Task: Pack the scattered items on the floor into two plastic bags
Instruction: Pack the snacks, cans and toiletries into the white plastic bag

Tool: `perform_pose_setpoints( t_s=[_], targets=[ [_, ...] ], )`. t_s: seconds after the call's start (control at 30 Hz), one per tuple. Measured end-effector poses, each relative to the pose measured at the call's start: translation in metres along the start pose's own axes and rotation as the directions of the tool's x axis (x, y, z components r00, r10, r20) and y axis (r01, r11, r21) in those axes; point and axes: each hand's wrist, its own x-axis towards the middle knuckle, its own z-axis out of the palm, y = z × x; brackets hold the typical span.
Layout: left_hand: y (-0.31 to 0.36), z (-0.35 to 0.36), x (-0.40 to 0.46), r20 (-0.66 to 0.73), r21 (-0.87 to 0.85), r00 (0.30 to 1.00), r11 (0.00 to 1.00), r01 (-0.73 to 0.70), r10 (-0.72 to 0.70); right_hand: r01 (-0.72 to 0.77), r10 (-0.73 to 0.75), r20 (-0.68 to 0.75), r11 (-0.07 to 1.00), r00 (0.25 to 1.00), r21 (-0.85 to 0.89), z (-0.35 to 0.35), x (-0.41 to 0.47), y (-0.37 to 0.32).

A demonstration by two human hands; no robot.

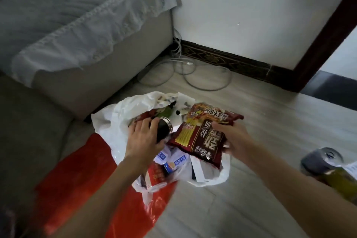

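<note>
Noodle packet (202,133) sits gripped in your right hand (231,137) over the open white bag (119,114) on the floor, your left hand (143,137) clasping a dark bottle (163,128) beside it, red bag (77,176) underneath, a jar (324,166) well apart

A bed (58,31) with a grey sheet (92,17) stands against the white wall (251,6). Cables (185,71) coil on the floor (270,121) beside a dark skirting (228,60) and door frame (328,31).
</note>
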Motion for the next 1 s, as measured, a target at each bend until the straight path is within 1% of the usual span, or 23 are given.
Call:
perform_pose_setpoints(
  t_s=[0.03,0.1,0.17,0.23,0.3,0.37,0.4,0.43,0.47,0.5,0.57,0.6,0.67,0.7,0.73,0.77,0.8,0.83,0.87,0.93,0.97,1.0],
  targets=[
    [-0.005,0.003,0.007,-0.013,0.055,1.000,0.998,-0.019,0.020,-0.014,0.014,0.004,0.999,1.000,0.028,0.009,0.009,0.004],
    [-0.015,0.009,0.018,-0.025,0.150,0.999,0.988,-0.043,0.047,-0.019,0.018,0.023,1.000,1.000,0.025,0.020,0.023,0.012],
    [-0.023,0.014,0.023,0.013,0.228,0.997,0.970,-0.081,0.080,-0.029,0.028,0.038,0.999,0.999,0.024,0.029,0.031,0.019],
    [-0.030,0.013,0.022,0.032,0.278,0.991,0.952,-0.131,0.127,-0.060,0.056,0.063,0.996,0.996,0.058,0.039,0.034,0.026],
    [-0.035,0.006,0.019,-0.043,0.277,0.977,0.942,-0.191,0.211,-0.094,0.083,0.104,0.990,0.991,0.106,0.049,0.036,0.029],
    [-0.043,-0.007,0.017,-0.168,0.292,0.956,0.938,-0.186,0.242,-0.128,0.108,0.154,0.983,0.982,0.129,0.061,0.039,0.031],
    [-0.049,-0.012,0.018,-0.213,0.311,0.954,0.941,-0.137,0.209,-0.144,0.115,0.184,0.977,0.976,0.155,0.068,0.040,0.031],
    [-0.056,-0.018,0.020,-0.226,0.318,0.964,0.946,-0.061,0.138,-0.156,0.118,0.204,0.971,0.972,0.180,0.076,0.042,0.030],
    [-0.063,-0.023,0.023,-0.207,0.302,0.977,0.953,0.023,0.042,-0.162,0.116,0.218,0.965,0.969,0.205,0.085,0.043,0.029],
    [-0.070,-0.028,0.025,-0.164,0.254,0.985,0.962,0.098,-0.057,-0.153,0.107,0.216,0.965,0.970,0.211,0.095,0.045,0.029],
    [-0.082,-0.033,0.025,-0.052,0.098,0.971,0.966,0.239,-0.235,-0.119,0.072,0.206,0.967,0.976,0.226,0.117,0.044,0.028],
    [-0.088,-0.035,0.021,-0.026,0.022,0.958,0.958,0.285,-0.285,-0.093,0.048,0.188,0.967,0.981,0.237,0.131,0.044,0.027],
    [-0.097,-0.038,0.012,-0.065,-0.101,0.952,0.951,0.292,-0.300,-0.002,-0.033,0.151,0.974,0.988,0.227,0.155,0.043,0.027],
    [-0.100,-0.040,0.008,-0.104,-0.149,0.952,0.951,0.272,-0.288,0.066,-0.092,0.131,0.980,0.987,0.186,0.166,0.042,0.028],
    [-0.102,-0.041,0.005,-0.143,-0.188,0.952,0.951,0.244,-0.272,0.159,-0.171,0.117,0.982,0.978,0.104,0.177,0.043,0.031],
    [-0.103,-0.042,0.004,-0.178,-0.219,0.952,0.953,0.210,-0.251,0.261,-0.257,0.119,0.965,0.959,-0.022,0.187,0.040,0.034],
    [-0.104,-0.042,0.004,-0.211,-0.246,0.951,0.954,0.173,-0.227,0.344,-0.322,0.144,0.923,0.936,-0.172,0.196,0.040,0.039],
    [-0.102,-0.042,0.004,-0.233,-0.262,0.951,0.955,0.140,-0.203,0.395,-0.351,0.188,0.862,0.917,-0.316,0.203,0.039,0.043],
    [-0.101,-0.040,0.005,-0.243,-0.261,0.954,0.959,0.112,-0.178,0.424,-0.351,0.243,0.802,0.904,-0.420,0.209,0.040,0.047],
    [-0.098,-0.036,0.005,-0.233,-0.227,0.964,0.971,0.077,-0.131,0.459,-0.355,0.293,0.721,0.888,-0.519,0.212,0.040,0.050],
    [-0.097,-0.034,0.004,-0.219,-0.212,0.968,0.974,0.078,-0.125,0.476,-0.398,0.262,0.705,0.879,-0.526,0.208,0.038,0.051],
    [-0.097,-0.032,0.003,-0.211,-0.203,0.969,0.975,0.088,-0.132,0.471,-0.441,0.185,0.735,0.878,-0.488,0.204,0.037,0.053]
  ],
)
